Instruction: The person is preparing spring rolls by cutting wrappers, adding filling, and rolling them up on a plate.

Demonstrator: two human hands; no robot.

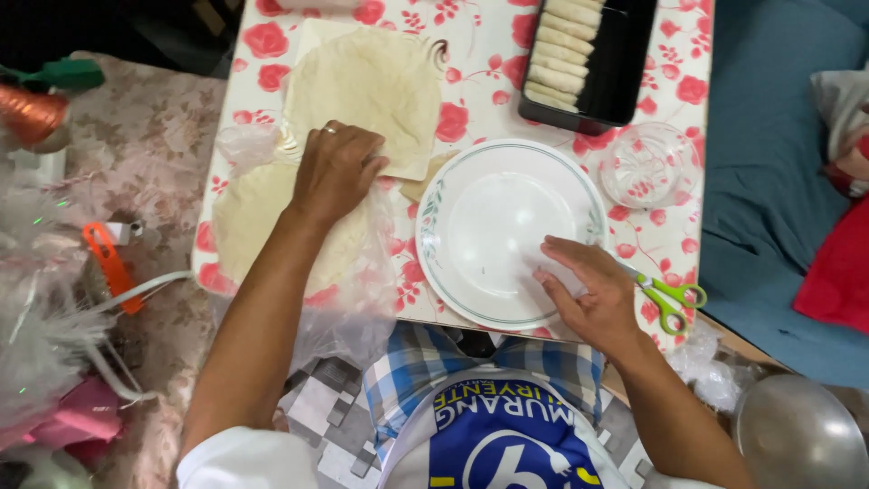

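Glossy cloth, matt dough sheets, shiny crockery.

The surface wears a smooth, glossy rose-printed plastic cloth. The pale round wrapper sheets look matt, dry and floury; the lower stack lies in thin, crinkled clear plastic film. The round white ceramic plate with a green rim line is glazed and shiny. The black plastic tray gleams faintly; the scissors pair green plastic handles with bright metal blades.
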